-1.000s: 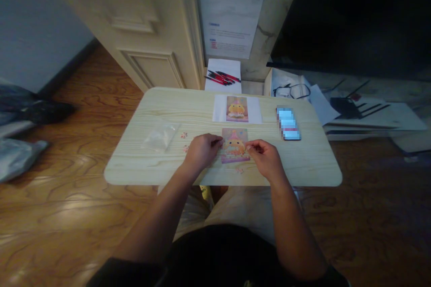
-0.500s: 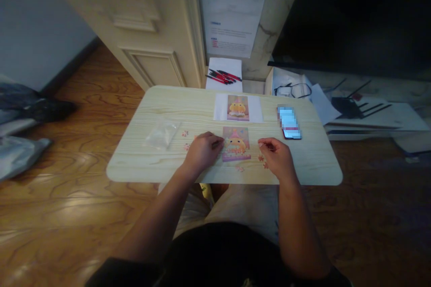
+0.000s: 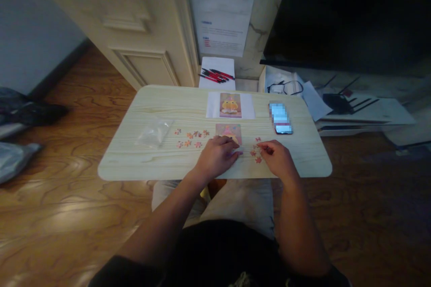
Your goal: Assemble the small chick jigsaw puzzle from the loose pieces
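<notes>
Left hand (image 3: 217, 158): palm down on the jigsaw puzzle (image 3: 229, 134), covering its near half. Fingers curled loosely, tips pressed on the puzzle's near right corner at a pale spot there; whether anything is pinched cannot be told. Only the far half of the puzzle, a pink picture with an orange figure, visible beyond the knuckles.

Right hand (image 3: 279, 159): resting on the wooden table (image 3: 141, 166), just right of the left hand and apart from it. Thumb and forefinger drawn together at the tip, touching or nearly touching the small cluster of loose pieces (image 3: 256, 152) lying just left of the fingertips. Too small to tell whether a piece is gripped.

Left of the left hand: a scatter of more loose pieces (image 3: 190, 139) in two short rows, and farther left a clear plastic bag (image 3: 154, 132), lying flat.

Beyond the puzzle: reference picture (image 3: 230, 105) on a white sheet, showing the same orange figure. Beyond the right hand: smartphone (image 3: 280, 118), screen lit, lying flat.

Past the table's far edge: red and black pens (image 3: 216, 76) on a white pad, and eyeglasses (image 3: 288, 87) on papers to the right.
</notes>
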Tool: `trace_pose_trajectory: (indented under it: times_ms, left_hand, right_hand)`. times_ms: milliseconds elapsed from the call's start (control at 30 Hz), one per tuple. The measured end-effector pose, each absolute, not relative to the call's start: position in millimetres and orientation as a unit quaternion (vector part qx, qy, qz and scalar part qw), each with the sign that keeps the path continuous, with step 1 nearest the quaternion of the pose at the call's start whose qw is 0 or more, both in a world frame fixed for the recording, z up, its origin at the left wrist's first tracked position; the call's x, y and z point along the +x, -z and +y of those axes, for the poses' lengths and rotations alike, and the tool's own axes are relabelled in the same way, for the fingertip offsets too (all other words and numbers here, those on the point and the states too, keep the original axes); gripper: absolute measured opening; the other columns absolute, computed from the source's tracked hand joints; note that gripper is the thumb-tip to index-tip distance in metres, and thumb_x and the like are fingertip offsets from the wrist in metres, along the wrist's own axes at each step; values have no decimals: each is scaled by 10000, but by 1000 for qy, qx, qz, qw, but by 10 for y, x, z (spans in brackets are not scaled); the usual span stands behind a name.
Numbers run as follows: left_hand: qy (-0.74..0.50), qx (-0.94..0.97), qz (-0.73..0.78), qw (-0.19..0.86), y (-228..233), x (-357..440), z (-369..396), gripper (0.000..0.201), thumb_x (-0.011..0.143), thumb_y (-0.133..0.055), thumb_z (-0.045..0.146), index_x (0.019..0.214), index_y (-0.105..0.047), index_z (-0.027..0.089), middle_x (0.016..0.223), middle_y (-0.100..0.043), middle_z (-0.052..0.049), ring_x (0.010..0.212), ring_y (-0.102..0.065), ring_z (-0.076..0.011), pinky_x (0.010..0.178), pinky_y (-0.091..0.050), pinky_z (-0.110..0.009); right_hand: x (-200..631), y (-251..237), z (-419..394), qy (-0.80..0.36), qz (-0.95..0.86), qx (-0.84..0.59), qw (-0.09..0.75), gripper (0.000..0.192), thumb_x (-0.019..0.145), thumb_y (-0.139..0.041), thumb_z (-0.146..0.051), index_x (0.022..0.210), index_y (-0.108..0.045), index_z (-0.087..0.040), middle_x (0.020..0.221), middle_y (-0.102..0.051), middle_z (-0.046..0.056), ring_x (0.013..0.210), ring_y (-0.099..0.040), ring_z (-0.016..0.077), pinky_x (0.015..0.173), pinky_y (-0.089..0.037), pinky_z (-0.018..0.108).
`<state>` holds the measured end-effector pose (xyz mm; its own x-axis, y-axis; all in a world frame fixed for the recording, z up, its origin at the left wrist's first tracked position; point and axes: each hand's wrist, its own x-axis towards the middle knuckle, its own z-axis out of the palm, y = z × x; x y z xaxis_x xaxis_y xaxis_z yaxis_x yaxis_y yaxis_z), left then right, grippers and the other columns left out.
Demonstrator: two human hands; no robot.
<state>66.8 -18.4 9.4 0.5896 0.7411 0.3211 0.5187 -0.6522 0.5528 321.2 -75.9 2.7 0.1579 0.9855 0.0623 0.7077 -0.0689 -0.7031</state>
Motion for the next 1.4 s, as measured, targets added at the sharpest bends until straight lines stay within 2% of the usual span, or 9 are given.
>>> trace_pose_trajectory:
  times_ms: [167,300,500,700,867,1067,1200,1400]
  left_hand:
    - [-266,872,361,198,-29,596,-284,196,996,-600,308,1016,-781,238,1087,-750,-78,1006,-688,-222,948,-551,-427]
    - [-269,859,403,165,-12,366,-290,229,993,-586,310,1088,-778,230,1137,-752,-96,1064,-682,-245,981,-545,-443]
    - [-250,857,435,117,24,115,-217,270,991,-570,316,1170,-763,255,1313,-726,-68,1192,-655,-263,1121,-467,-500]
    - [-241,852,453,104,74,66,-224,280,981,-591,364,1162,-777,260,1307,-736,-64,1195,-646,-281,1112,-466,-500]
    - [-233,845,474,87,49,24,-232,313,981,-591,392,1194,-765,244,1314,-735,-65,1236,-619,-321,1085,-467,-526]
    - [-219,866,437,103,36,73,-219,357,981,-588,393,1279,-725,251,1415,-683,-54,1310,-572,-328,1113,-442,-544]
    - [-208,864,448,99,31,72,-221,340,976,-599,391,1264,-731,267,1414,-683,-56,1313,-574,-322,1123,-424,-547]
    - [-209,848,482,76,-9,-7,-231,305,984,-589,414,1167,-759,241,1362,-714,-66,1301,-575,-352,1064,-433,-553]
  right_hand:
    - [3113,-28,-792,-260,-598,-689,314,152,870,-685,-278,980,-769,-215,948,-748,55,748,-707,176,752,-562,320]
    - [3156,-38,-788,-243,-596,-699,312,101,874,-675,-295,900,-738,-220,875,-739,44,750,-690,190,755,-549,334]
    - [3224,-59,-748,-166,-598,-722,308,225,865,-595,-184,1020,-756,-203,987,-736,70,845,-676,203,840,-538,354]
    - [3084,-62,-746,-265,-598,-689,312,195,897,-661,-262,1046,-769,-196,998,-711,70,711,-671,161,693,-551,311]
    - [3085,-66,-756,-256,-634,-672,284,236,880,-682,-206,1091,-785,-215,1062,-701,75,854,-692,182,813,-563,328]
    - [3089,-62,-744,-244,-655,-665,262,156,886,-675,-208,997,-784,-217,1034,-709,70,958,-680,208,874,-542,345]
    - [3063,-65,-749,-243,-643,-674,270,116,867,-673,-223,957,-747,-215,1012,-725,64,902,-676,205,854,-538,358]
    - [2991,-123,-735,-301,-606,-677,290,97,883,-648,-306,880,-710,-232,848,-751,18,728,-666,184,739,-528,331]
